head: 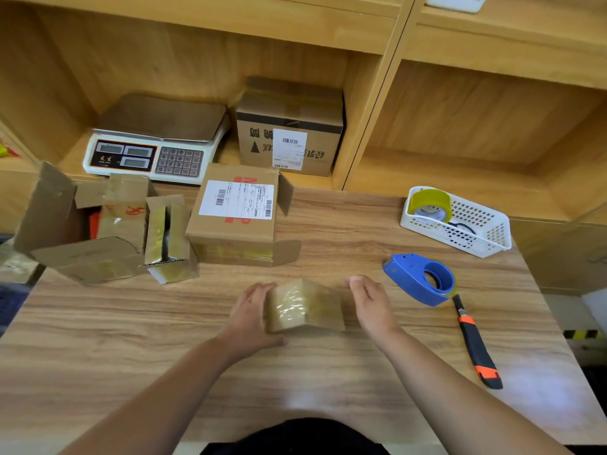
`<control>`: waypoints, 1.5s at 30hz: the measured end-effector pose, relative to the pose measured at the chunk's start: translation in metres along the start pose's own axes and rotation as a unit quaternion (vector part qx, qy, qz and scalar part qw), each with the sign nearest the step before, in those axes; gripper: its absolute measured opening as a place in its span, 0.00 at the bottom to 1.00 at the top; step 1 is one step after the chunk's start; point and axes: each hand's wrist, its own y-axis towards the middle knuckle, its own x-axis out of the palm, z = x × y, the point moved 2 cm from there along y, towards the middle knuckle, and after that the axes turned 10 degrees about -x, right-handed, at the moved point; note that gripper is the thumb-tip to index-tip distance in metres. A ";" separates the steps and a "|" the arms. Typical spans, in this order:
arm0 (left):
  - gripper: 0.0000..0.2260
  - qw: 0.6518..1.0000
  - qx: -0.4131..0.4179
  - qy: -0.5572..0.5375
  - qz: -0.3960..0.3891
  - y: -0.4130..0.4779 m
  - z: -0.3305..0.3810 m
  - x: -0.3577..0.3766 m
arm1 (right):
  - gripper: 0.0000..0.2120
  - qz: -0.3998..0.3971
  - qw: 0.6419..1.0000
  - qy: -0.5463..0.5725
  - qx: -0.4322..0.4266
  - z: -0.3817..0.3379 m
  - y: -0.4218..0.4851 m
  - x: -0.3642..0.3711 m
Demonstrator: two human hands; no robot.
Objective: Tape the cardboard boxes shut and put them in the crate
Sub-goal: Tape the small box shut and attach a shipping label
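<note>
Head view, looking down on a wood-grain bench (328, 372) under wooden shelving (460, 110). Largest on the bench: a labelled cardboard box (236, 221) with loose side flaps, just beyond the small taped box (303, 307) at centre. Left of that small box, farther back, a cluster of opened cardboard boxes (98, 231) with flaps up. In the shelf bay beyond it, a weighing scale (154, 142) and another cardboard carton (289, 133) side by side. Right of the small box and farther back, a white basket (486, 238) holding a roll of yellow tape (430, 201). Nearer, just right of it, a blue tape dispenser (420, 279), then a black-and-orange utility knife (476, 343) lying flat. Small box resting on the bench, wrapped in glossy clear tape. Left hand (253, 313) pressed flat against its left side, fingers (259, 290) extended, touching but not wrapped round. Right hand (371, 303) just beside its right side, apart from it, fingers spread loosely, holding nothing.
</note>
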 end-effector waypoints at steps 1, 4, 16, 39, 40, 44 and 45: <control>0.50 1.000 -0.011 0.021 0.007 -0.001 -0.010 -0.002 | 0.18 -0.009 1.000 -0.006 -0.007 0.000 -0.002 0.003; 0.52 0.996 -0.036 0.080 0.035 -0.004 -0.030 -0.002 | 0.13 -0.062 0.997 -0.049 -0.027 -0.002 -0.008 0.017; 0.59 0.993 -0.030 -0.113 -0.002 -0.008 -0.018 -0.008 | 0.38 -0.144 0.969 -0.168 -0.109 -0.017 -0.006 0.064; 0.10 0.961 -0.089 -0.246 0.088 0.009 -0.014 0.006 | 0.22 -0.098 0.970 -0.215 -0.052 -0.031 0.005 0.091; 0.10 0.961 -0.094 -0.243 0.095 0.009 -0.013 0.006 | 0.26 -0.099 0.965 -0.241 -0.042 -0.033 0.003 0.094; 0.10 0.962 -0.100 -0.232 0.104 0.009 -0.012 0.006 | 0.24 -0.079 0.969 -0.232 -0.039 -0.036 0.001 0.098; 0.10 0.961 -0.101 -0.236 0.105 0.009 -0.011 0.006 | 0.21 -0.076 0.973 -0.215 -0.043 -0.035 0.002 0.097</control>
